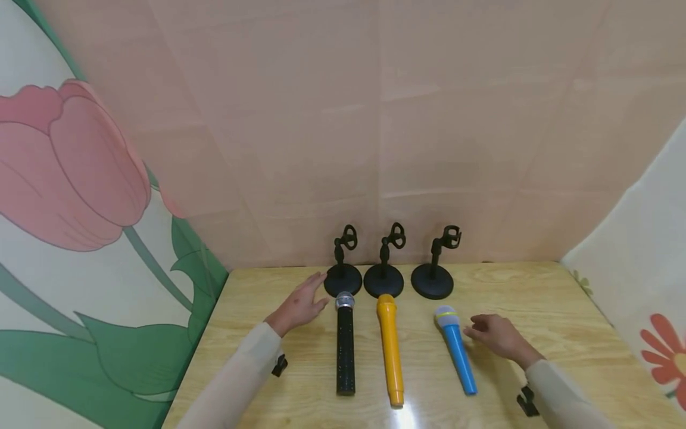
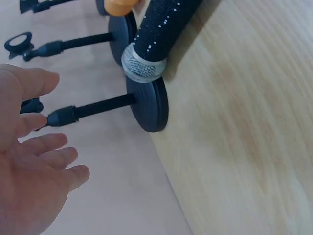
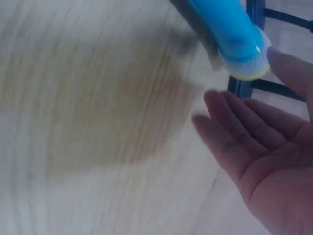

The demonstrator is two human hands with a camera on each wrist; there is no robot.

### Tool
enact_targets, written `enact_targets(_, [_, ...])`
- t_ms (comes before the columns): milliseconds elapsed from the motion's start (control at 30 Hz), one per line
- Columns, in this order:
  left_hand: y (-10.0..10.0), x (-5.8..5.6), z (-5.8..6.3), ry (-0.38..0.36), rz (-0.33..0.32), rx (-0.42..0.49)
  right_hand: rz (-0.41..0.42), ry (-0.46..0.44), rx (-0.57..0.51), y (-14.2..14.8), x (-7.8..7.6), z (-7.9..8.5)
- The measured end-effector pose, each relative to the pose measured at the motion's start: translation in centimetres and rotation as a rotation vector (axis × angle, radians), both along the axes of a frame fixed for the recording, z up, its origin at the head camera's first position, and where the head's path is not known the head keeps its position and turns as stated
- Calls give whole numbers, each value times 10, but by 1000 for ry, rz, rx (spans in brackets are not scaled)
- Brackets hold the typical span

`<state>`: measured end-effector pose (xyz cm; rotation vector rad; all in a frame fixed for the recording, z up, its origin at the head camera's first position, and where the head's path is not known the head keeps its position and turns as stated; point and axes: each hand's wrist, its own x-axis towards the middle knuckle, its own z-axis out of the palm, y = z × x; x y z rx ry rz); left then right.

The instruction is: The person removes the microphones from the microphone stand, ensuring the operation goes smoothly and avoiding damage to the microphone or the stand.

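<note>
Three microphones lie on the wooden table in the head view: a black one (image 1: pixel 345 351) with a silver head, a yellow one (image 1: pixel 391 351), and a blue one (image 1: pixel 458 354) set at a slant. Behind them stand three black desktop microphone stands, the left (image 1: pixel 343 277), the middle (image 1: pixel 383 277) and the right (image 1: pixel 433 279), each with a ring-like clip on top. My left hand (image 1: pixel 300 305) reaches beside the left stand, fingers extended, holding nothing. Just right of the blue microphone, my right hand (image 1: pixel 498 338) hovers with loosely bent fingers, holding nothing.
A pinkish cloth backdrop (image 1: pixel 375 131) rises behind the table's back edge. To the left hangs a panel with a large pink tulip (image 1: pixel 80 173); on the right is a white cloth with a red flower (image 1: pixel 664 351). Pale wood table surface (image 1: pixel 300 393) surrounds the microphones.
</note>
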<state>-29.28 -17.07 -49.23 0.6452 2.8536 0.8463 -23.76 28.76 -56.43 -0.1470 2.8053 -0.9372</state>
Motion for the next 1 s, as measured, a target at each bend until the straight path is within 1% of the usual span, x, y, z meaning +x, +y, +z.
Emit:
enact_targets(100, [-3,0,-3,-1,12,4,-67,-73,-49,-7,4,-7])
enact_targets(167, [-3,1,-4,-3,9,14,-112,-118,-61,-14,6,-14])
enact_targets(233, [-3,1,-5,-6,5,15,-128,-116,-31,-19,6,-19])
enact_targets(333, [-2,1,-5,-3,-2,16,-102,-69,4,-24,5,-24])
enact_targets(467, [-2,1,-4,8,2,14,-52,-40,-18,-30,3,-23])
enact_targets(667, [-4,1,-5,18,-8,14,-31,-41,-24,-36,3,-19])
enact_targets(1000, [-4,3,-5,11,11,9,-23,-82,6,-36,3,-12])
